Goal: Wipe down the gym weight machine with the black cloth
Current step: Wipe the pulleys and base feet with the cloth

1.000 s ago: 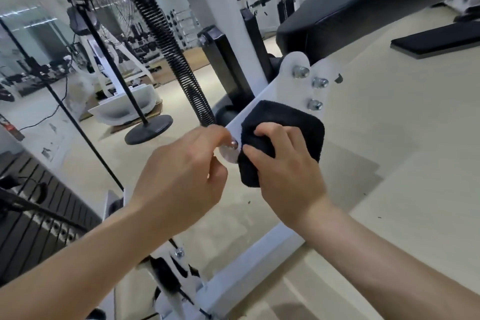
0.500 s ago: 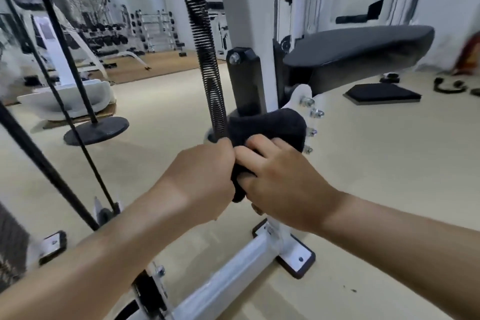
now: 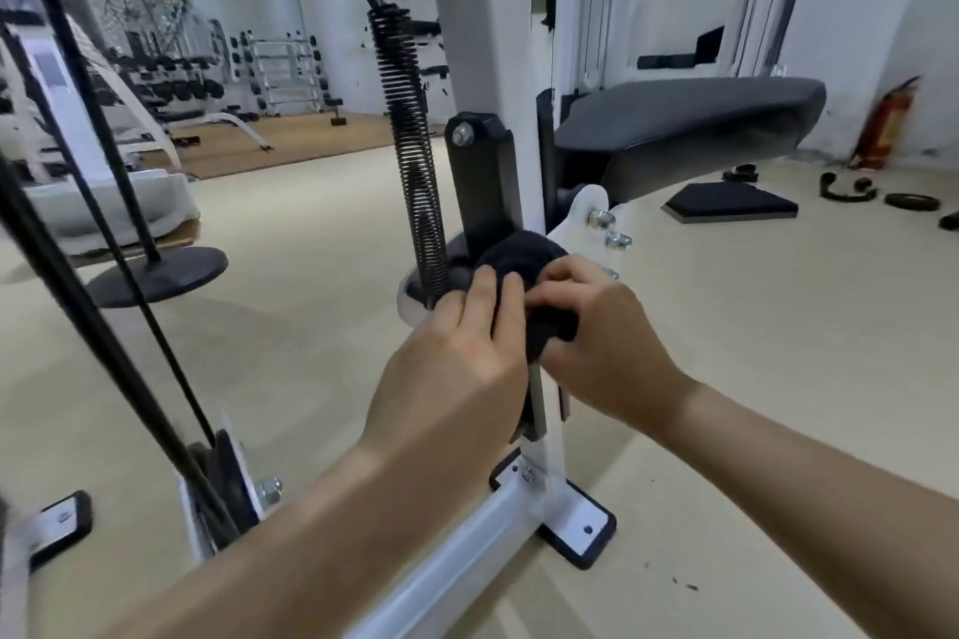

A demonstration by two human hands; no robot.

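The black cloth [image 3: 521, 249] is bunched against the white bolted bracket [image 3: 589, 202] of the weight machine, beside the foot of its black coil spring [image 3: 410, 145]. My right hand [image 3: 602, 343] pinches the cloth's lower right part with curled fingers. From the left, my left hand [image 3: 456, 353] lays its fingers over the cloth and holds it; its thumb is hidden. The machine's black padded seat [image 3: 674, 119] sits just behind the bracket. Its white base beam [image 3: 467, 566] runs along the floor under my arms.
Black slanted cables [image 3: 104, 327] cross the left side. A fan stand's round base [image 3: 161, 275] rests on the beige floor at left. A black mat [image 3: 731, 205], small black parts and a fire extinguisher [image 3: 882, 125] lie at right. Dumbbell racks [image 3: 280, 68] line the back.
My view has risen and pulled back, so the upright and seat show. My left hand moved from the bolt by the spring onto the cloth, which is now bunched instead of flat.
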